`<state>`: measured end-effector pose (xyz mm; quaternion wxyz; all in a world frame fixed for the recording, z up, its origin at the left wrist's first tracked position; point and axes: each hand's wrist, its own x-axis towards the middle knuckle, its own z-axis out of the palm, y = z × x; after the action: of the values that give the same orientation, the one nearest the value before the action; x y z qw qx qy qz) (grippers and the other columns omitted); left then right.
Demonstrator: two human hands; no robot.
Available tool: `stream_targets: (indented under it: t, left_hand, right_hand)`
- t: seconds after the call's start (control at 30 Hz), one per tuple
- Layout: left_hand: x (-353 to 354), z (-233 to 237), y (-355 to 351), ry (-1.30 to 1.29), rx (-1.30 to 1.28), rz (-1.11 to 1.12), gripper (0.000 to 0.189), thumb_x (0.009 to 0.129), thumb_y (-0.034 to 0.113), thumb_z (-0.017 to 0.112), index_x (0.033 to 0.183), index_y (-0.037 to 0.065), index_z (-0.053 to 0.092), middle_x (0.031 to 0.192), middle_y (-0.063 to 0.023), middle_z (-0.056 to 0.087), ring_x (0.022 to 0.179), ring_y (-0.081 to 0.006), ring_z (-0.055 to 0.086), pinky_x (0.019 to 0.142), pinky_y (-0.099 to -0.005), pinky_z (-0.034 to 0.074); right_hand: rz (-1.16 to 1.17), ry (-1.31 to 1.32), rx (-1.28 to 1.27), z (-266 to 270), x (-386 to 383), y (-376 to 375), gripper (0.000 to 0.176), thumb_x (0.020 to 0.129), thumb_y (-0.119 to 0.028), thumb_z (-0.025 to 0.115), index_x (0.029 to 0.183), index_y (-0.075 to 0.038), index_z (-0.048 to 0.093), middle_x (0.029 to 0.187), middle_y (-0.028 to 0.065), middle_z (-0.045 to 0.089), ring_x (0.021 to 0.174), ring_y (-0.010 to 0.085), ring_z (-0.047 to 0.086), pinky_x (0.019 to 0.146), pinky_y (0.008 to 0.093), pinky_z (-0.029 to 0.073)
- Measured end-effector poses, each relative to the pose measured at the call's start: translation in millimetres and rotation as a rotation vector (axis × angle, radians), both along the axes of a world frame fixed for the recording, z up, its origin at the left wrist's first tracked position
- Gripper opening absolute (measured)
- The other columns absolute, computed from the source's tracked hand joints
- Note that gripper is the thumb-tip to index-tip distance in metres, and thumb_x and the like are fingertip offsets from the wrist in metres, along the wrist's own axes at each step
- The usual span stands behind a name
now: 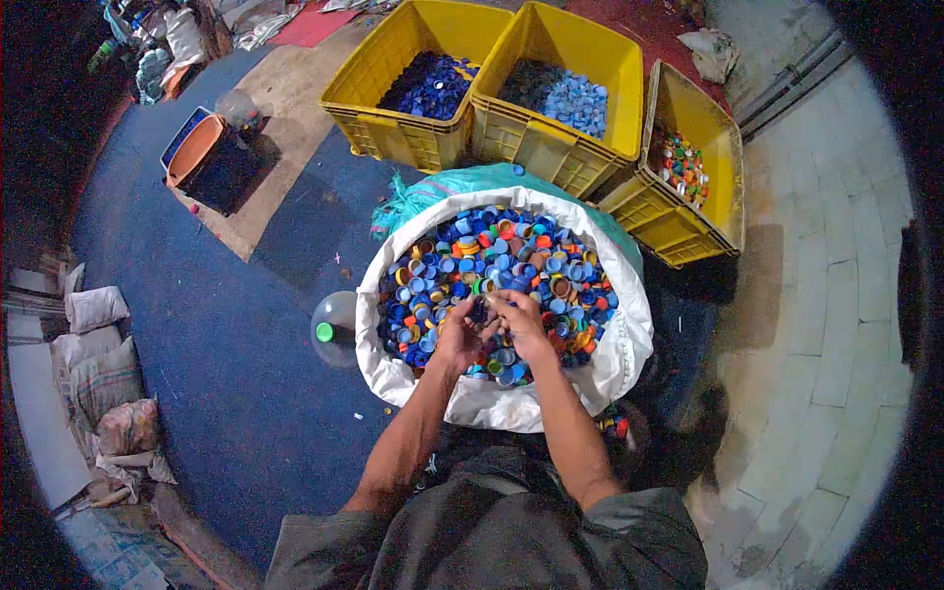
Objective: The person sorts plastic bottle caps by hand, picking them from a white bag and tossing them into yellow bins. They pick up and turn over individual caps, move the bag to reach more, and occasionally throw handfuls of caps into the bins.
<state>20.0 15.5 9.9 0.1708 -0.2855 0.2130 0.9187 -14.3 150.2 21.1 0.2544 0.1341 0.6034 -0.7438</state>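
Your left hand (459, 336) and right hand (521, 326) pinch one small dark plastic cap (481, 313) between them, over the white woven sack (630, 344).

Glossy smooth plastic caps (492, 261) in a matt woven white sack (629, 344); hard moulded yellow plastic crates (551, 147) past its far edge; rough grey paving (836, 295).

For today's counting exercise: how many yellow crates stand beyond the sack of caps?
3. Left crate holds dark blue caps, middle crate lighter blue caps, right crate mixed caps; others may lie outside view.
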Motion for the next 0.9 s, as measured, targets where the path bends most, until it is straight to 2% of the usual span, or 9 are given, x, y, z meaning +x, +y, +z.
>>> stream_targets:
  t: [0.1, 0.23, 0.37, 0.5, 0.57, 0.6, 0.7, 0.8, 0.9]
  left_hand:
    - [3.4, -4.6, -3.0, -0.009, 0.050, 0.048, 0.027, 0.090, 0.030, 0.056, 0.102, 0.006, 0.056, 0.096, -0.0069, 0.061, 0.086, -0.0186, 0.062, 0.074, -0.0309, 0.054]
    - [1.7, -4.8, -9.6, -0.061, 0.091, 0.119, 0.026, 0.092, 0.031, 0.054, 0.100, 0.007, 0.055, 0.095, -0.0065, 0.061, 0.087, -0.0186, 0.062, 0.072, -0.0303, 0.054]
    - [-6.5, -12.9, -15.1, -0.149, 0.007, 0.105, 0.028, 0.093, 0.036, 0.051, 0.098, 0.008, 0.055, 0.091, -0.0049, 0.061, 0.084, -0.0193, 0.061, 0.069, -0.0304, 0.053]
    - [-61.9, -22.8, -34.0, -0.080, 0.070, 0.112, 0.032, 0.096, 0.038, 0.042, 0.094, 0.010, 0.055, 0.086, -0.0053, 0.061, 0.081, -0.0190, 0.060, 0.065, -0.0321, 0.052]
    - [-138.8, -29.2, -61.1, 0.402, 0.107, 0.067, 0.036, 0.095, 0.041, 0.041, 0.093, 0.008, 0.055, 0.084, -0.0075, 0.061, 0.076, -0.0215, 0.060, 0.065, -0.0332, 0.053]
    - [-157.2, 72.2, -58.4, -0.003, 0.133, 0.260, 0.037, 0.093, 0.036, 0.046, 0.104, 0.001, 0.050, 0.087, -0.0119, 0.060, 0.083, -0.0270, 0.059, 0.078, -0.0405, 0.053]
    - [-213.9, 151.0, -96.7, 0.167, 0.056, 0.303, 0.058, 0.086, 0.044, 0.055, 0.113, -0.006, 0.043, 0.121, -0.0265, 0.045, 0.108, -0.0387, 0.050, 0.091, -0.0468, 0.047]
    - [-216.0, 171.8, -115.8, 0.238, -0.095, 0.402, 0.070, 0.086, 0.042, 0.055, 0.125, -0.011, 0.034, 0.123, -0.0269, 0.044, 0.113, -0.0363, 0.046, 0.093, -0.0429, 0.043]
    - [-188.9, 136.5, -127.9, 0.209, -0.212, 0.339, 0.069, 0.086, 0.039, 0.055, 0.130, -0.009, 0.031, 0.127, -0.0244, 0.044, 0.116, -0.0345, 0.047, 0.096, -0.0419, 0.042]
  right_hand:
    - [-0.196, -0.187, -0.347, 9.0, 6.9, 1.3, 0.025, 0.082, -0.032, 0.063, 0.091, -0.009, 0.064, 0.071, -0.0013, 0.061, 0.059, 0.0112, 0.056, 0.052, 0.0260, 0.042]
    - [-0.392, -0.354, -0.652, 5.6, 15.0, 2.8, 0.024, 0.086, -0.026, 0.057, 0.091, -0.002, 0.058, 0.083, 0.0092, 0.060, 0.078, 0.0219, 0.057, 0.072, 0.0368, 0.047]
    - [-0.471, -0.386, -0.713, 2.0, 11.9, -2.0, 0.023, 0.083, -0.018, 0.053, 0.094, 0.002, 0.056, 0.090, 0.0134, 0.060, 0.083, 0.0266, 0.057, 0.079, 0.0416, 0.048]
    - [-0.468, -0.322, -0.750, -18.9, -46.7, -18.9, 0.012, 0.081, -0.014, 0.050, 0.076, -0.003, 0.052, 0.081, 0.0133, 0.057, 0.082, 0.0281, 0.057, 0.086, 0.0449, 0.045]
    - [-0.444, -0.178, -1.039, 27.0, -107.9, -36.9, 0.012, 0.078, -0.011, 0.049, 0.068, -0.006, 0.048, 0.076, 0.0117, 0.056, 0.080, 0.0289, 0.055, 0.087, 0.0448, 0.045]
    - [-0.443, -0.101, -0.977, 74.4, -131.0, -49.2, 0.012, 0.077, -0.013, 0.049, 0.069, -0.004, 0.049, 0.076, 0.0108, 0.055, 0.079, 0.0279, 0.055, 0.084, 0.0430, 0.047]
    - [-0.276, 0.000, -0.959, 135.7, -199.3, -68.3, 0.015, 0.075, -0.015, 0.050, 0.068, -0.003, 0.046, 0.076, 0.0097, 0.052, 0.086, 0.0286, 0.054, 0.088, 0.0409, 0.046]
    - [-0.265, 0.060, -0.776, 175.0, -199.0, -67.7, 0.013, 0.075, -0.013, 0.051, 0.069, -0.004, 0.044, 0.080, 0.0113, 0.051, 0.093, 0.0290, 0.052, 0.095, 0.0420, 0.042]
    - [-0.401, 0.053, -0.778, 112.7, -190.5, -46.6, 0.042, 0.080, -0.007, 0.051, 0.110, 0.017, 0.034, 0.125, 0.0315, 0.032, 0.121, 0.0432, 0.035, 0.107, 0.0481, 0.030]
